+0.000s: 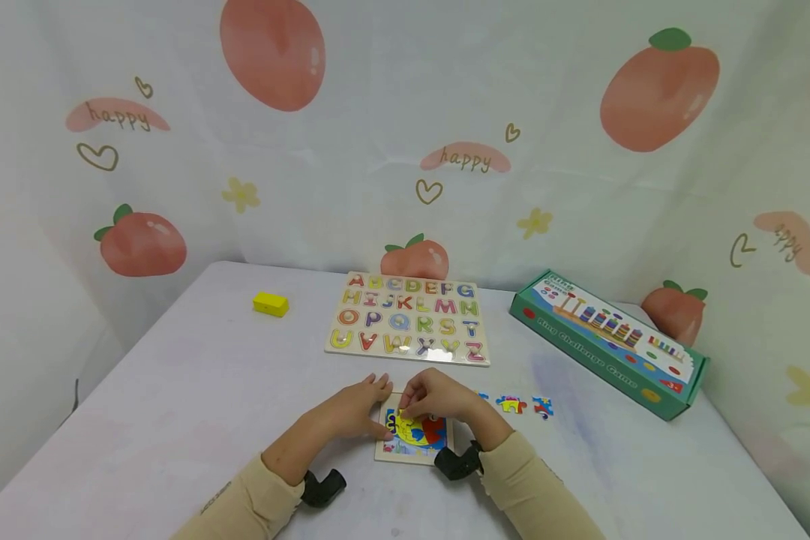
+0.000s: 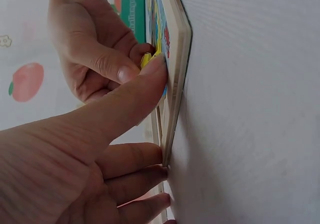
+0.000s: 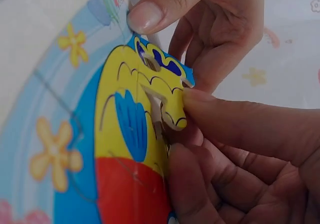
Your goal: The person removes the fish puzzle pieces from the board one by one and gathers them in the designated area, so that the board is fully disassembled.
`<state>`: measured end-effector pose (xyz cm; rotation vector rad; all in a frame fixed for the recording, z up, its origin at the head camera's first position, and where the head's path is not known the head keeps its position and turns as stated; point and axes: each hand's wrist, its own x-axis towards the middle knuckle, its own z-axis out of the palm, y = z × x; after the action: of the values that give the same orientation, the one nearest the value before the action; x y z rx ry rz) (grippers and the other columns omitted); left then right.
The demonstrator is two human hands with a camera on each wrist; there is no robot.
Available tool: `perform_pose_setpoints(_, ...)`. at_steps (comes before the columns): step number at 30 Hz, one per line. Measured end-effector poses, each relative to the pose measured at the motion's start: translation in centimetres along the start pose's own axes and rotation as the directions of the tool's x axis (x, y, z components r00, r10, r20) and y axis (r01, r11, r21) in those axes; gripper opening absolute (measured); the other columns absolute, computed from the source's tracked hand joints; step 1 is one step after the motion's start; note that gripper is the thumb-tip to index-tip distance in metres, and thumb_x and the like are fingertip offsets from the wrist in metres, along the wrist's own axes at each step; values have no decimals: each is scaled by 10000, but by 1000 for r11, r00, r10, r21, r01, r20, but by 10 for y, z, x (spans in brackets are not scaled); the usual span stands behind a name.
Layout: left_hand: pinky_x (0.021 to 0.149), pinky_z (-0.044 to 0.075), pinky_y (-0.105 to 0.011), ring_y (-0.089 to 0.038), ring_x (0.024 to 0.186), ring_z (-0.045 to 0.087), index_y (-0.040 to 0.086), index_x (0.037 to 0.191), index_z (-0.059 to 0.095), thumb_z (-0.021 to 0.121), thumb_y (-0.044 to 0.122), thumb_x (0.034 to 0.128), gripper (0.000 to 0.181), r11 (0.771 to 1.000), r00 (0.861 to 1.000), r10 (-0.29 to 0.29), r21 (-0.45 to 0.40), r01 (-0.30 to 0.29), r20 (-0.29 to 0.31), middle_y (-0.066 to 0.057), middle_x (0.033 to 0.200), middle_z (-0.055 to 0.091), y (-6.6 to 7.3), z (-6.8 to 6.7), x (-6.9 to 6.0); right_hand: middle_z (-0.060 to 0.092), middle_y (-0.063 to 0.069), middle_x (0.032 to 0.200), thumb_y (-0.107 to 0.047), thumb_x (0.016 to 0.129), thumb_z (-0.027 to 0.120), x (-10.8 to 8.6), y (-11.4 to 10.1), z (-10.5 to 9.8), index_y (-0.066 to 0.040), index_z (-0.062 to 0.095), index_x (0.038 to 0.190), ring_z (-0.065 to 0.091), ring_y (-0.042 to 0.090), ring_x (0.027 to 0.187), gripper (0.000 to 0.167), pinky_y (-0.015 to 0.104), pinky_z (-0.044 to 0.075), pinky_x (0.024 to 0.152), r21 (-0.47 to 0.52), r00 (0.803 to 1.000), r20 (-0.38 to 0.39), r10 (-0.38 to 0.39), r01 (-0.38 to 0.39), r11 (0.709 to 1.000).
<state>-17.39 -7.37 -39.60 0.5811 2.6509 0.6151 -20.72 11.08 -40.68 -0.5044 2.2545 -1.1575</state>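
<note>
A small wooden jigsaw puzzle [image 1: 405, 459] with a yellow, red and blue picture lies on the table between the hands. My right hand [image 1: 439, 394] pinches a yellow puzzle piece [image 3: 169, 97] between thumb and finger, tilted up at the picture, its edge against the other pieces. On the puzzle's left side rests my left hand [image 1: 358, 409]. Its thumb [image 2: 132, 92] presses on the picture near the piece, while the other fingers [image 2: 132, 156] extend along the board's edge. Just right of the right hand lie loose puzzle pieces [image 1: 511, 404], one partly hidden by that wrist.
Behind the puzzle lies an alphabet board [image 1: 408, 319] with coloured letters. A green ring game box [image 1: 607, 345] stands at the back right, a yellow block [image 1: 271, 304] at the back left. Printed cloth [image 1: 351, 195] hangs behind the white table [image 1: 175, 420].
</note>
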Motion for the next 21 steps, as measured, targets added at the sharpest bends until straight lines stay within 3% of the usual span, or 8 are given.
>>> perform_pose_setpoints(8,1121,268,-498,-333,1416,233,18,1382,429,768,323,741,786,1000,1000,-5,-3,5,8,-132,1501,331,1,1,1,656,11,723,-74,834,670,1,4,-3,13,655,866,557,96,605,93,201,501,587,95,1000,5,10,-11,995)
perform_pose_setpoints(21,1133,259,-476,-320,1419,231,9,1386,418,770,309,745,790,1000,1000,-7,19,7,6,-136,1503,324,2,2,1,678,26,754,-132,830,690,-20,19,-28,7,658,875,580,117,640,149,231,538,644,81,996,-71,61,-55,995)
